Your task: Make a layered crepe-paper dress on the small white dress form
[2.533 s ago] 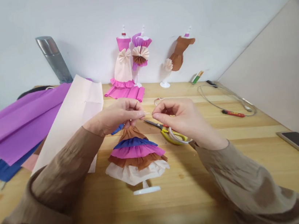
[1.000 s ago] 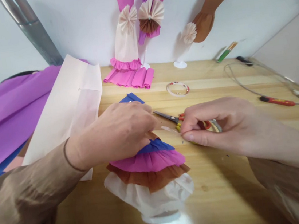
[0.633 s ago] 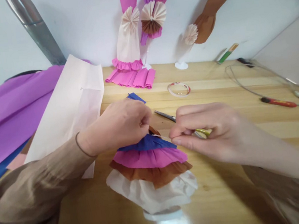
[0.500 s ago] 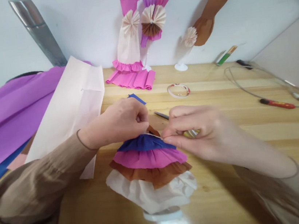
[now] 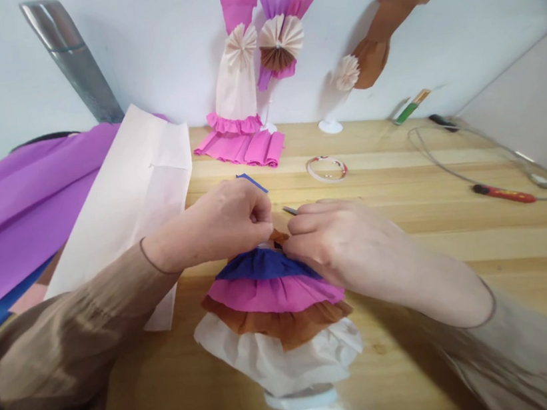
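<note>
I recorded a wooden table [image 5: 460, 241] carrying purple sheet [image 5: 26, 204], cream sheet [image 5: 135, 189], tiered paper dress [image 5: 276, 299], tape ring [image 5: 326, 168], looped wire [image 5: 428, 152] and red-handled tool [image 5: 501, 194].

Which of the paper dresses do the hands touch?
The layered dress, ruffled blue, pink, brown and white: left hand and right hand pinch its top. The other dresses stand farther back.

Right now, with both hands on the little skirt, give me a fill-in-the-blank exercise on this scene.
1. The left hand and the right hand meet at the ___ of the tiered paper skirt.
2. Directly under the blue tier comes a ___ tier.
3. The red-handled screwdriver lies on the person's ___ side.
4. Against the wall stand ___ dressed mannequins.

Missing words: top; pink; right; three
</note>
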